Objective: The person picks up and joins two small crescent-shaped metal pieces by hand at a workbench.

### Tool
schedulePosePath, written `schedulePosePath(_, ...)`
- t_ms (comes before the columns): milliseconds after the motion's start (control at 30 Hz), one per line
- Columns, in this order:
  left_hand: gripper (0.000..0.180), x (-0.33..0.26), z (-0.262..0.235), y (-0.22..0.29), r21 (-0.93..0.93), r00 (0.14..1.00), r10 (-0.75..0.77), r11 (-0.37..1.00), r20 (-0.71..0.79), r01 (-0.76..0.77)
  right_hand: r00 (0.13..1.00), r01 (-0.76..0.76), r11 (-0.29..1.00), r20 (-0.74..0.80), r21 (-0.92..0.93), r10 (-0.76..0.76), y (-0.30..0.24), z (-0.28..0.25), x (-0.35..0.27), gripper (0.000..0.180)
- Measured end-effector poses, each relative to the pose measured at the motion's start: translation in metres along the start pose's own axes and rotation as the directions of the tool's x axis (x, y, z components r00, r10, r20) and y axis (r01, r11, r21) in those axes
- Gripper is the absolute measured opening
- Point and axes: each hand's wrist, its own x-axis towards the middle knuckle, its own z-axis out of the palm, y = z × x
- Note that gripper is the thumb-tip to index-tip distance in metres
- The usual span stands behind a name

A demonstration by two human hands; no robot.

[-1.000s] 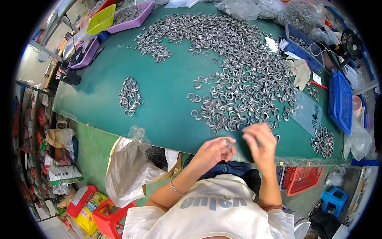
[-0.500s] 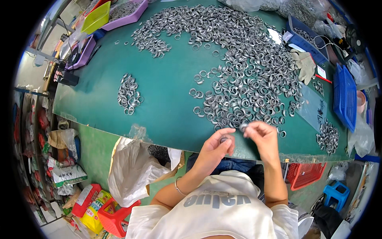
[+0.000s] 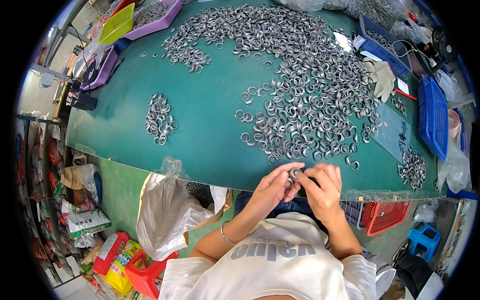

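My left hand [image 3: 270, 192] and my right hand [image 3: 324, 191] meet just over the near edge of the green table [image 3: 210, 120]. Pinched between the right thumb and fingers is a grey metal ring [image 3: 295, 172]. Right below it, the curled left fingers hold another metal ring [image 3: 288, 183]; whether the two rings touch, I cannot tell. A large heap of similar rings [image 3: 310, 95] spreads beyond my hands to the far side. Off to the left lies a small separate pile of rings [image 3: 160, 120], and another pile [image 3: 412, 169] sits at the right edge.
Blue baskets [image 3: 433, 120] and a work glove [image 3: 381, 79] stand at the right. Purple trays [image 3: 155, 20] and a yellow-green tray [image 3: 116, 24] are at the far left. Below the table's near edge are a paper-lined sack [image 3: 167, 215] and a red crate [image 3: 385, 216].
My right hand has come from the heap's near edge toward my left hand, bringing a ring. The left hand has moved slightly right, and the two hands now meet.
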Motion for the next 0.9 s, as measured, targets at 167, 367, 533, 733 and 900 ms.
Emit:
schedulePosePath(167,0.037,-0.002,-0.007,-0.002,0.242,0.999,0.021,0.970,0.045,-0.031,0.759,-0.637,0.523,0.341,0.567,0.554,0.001,0.000,-0.015,0.008)
schedulePosePath(367,0.036,-0.002,-0.002,0.003,0.083,0.999,-0.021,0.996,0.049,0.017,0.527,-0.599,-0.408,0.723,0.689,0.447,0.013,0.008,-0.026,0.014)
schedulePosePath(533,0.031,-0.002,0.000,0.004,0.207,0.999,-0.037,0.978,-0.023,0.041,0.577,-0.661,-0.179,0.646,0.729,0.500,0.010,0.011,-0.027,0.009)
schedulePosePath(733,0.020,0.000,-0.010,0.000,-0.067,0.988,-0.066,0.996,-0.142,0.057,0.957,-0.277,0.929,-0.020,0.247,0.290,0.011,0.005,0.003,0.017)
schedulePosePath(900,0.023,0.001,-0.011,0.001,-0.221,0.992,-0.084,0.973,-0.095,0.061,0.986,-0.151,0.982,0.049,-0.113,0.157,0.037,0.020,0.021,0.026)
